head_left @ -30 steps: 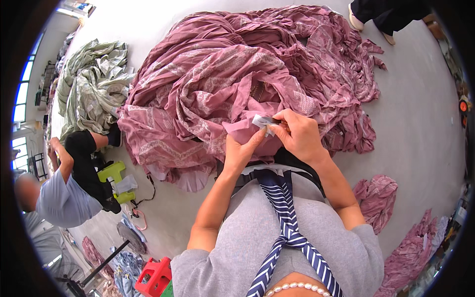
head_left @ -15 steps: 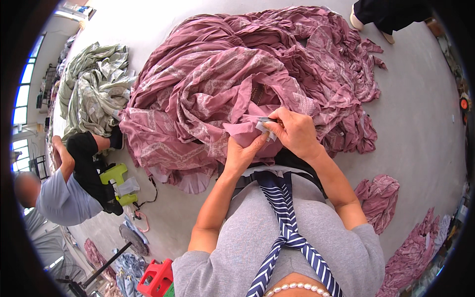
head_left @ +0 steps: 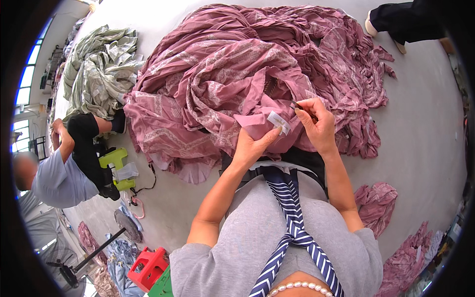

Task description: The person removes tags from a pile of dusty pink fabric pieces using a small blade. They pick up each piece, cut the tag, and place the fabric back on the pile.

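Note:
A big heap of dusty-pink patterned fabric (head_left: 217, 74) lies in front of me. My left hand (head_left: 251, 149) pinches a fold of it, thumb on top, beside a white sewn-in label (head_left: 278, 122). The label lies flat and faces up, its lower end by my thumb. Just right of it, my right hand (head_left: 318, 123) is closed around small dark thread snips (head_left: 297, 105). Only their tip shows past my fingers, apart from the label; the rest is hidden in my grip.
Pale green fabric (head_left: 101, 69) is heaped at the far left. Near it sits a person (head_left: 64, 168) beside a lime-green plastic stool (head_left: 115, 166). A red stool (head_left: 148, 270) and a stand fan's base (head_left: 127, 225) are lower left. Another person's legs (head_left: 405, 22) show top right; more pink cloth (head_left: 377, 208) lies right.
My right hand with the snips has moved up and right, off the label. The label, bunched at my fingers before, now lies spread out on the fabric under my left thumb.

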Motion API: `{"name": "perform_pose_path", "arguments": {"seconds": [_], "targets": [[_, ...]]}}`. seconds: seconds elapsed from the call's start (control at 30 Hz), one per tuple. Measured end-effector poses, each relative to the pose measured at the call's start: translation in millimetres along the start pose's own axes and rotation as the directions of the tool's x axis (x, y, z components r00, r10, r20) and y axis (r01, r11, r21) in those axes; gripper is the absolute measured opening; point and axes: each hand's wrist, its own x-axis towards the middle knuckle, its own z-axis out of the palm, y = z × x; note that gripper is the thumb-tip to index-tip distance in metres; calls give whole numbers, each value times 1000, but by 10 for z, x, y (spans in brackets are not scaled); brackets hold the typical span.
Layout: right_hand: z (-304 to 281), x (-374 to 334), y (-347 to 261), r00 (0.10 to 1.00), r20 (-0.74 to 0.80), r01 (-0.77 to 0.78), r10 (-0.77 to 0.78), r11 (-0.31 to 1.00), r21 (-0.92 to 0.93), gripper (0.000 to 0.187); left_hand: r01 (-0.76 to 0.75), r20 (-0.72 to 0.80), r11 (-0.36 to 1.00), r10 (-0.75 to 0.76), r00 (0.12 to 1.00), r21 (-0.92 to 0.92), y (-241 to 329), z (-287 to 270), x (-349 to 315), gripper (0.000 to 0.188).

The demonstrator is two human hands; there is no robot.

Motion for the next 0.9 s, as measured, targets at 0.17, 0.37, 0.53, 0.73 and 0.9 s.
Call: {"name": "perform_pose_path", "arguments": {"seconds": [0.17, 0.37, 0.53, 0.73, 0.9], "targets": [[51, 7, -134, 996, 77, -34, 33, 999, 12, 29, -48, 53, 990, 41, 998, 134, -43, 21, 42, 34], [-52, 11, 160, 978, -74, -191, 197, 978, 81, 28, -46, -135, 978, 19, 991, -201, 11, -306, -140, 43], [-243, 33, 386, 966, -188, -155, 177, 980, 128, 16, -93, -6, 882, 101, 995, -463, 369, -867, -583, 64], [-581, -83, 892, 905, -378, -157, 197, 979, 133, 15, -682, -471, 669, 723, 505, 296, 719, -2349, -1134, 59], [-757, -327, 1216, 840, -466, -204, 277, 958, 201, 13, -668, -791, 730, 322, 520, -143, 1265, -3335, -889, 41]]}}
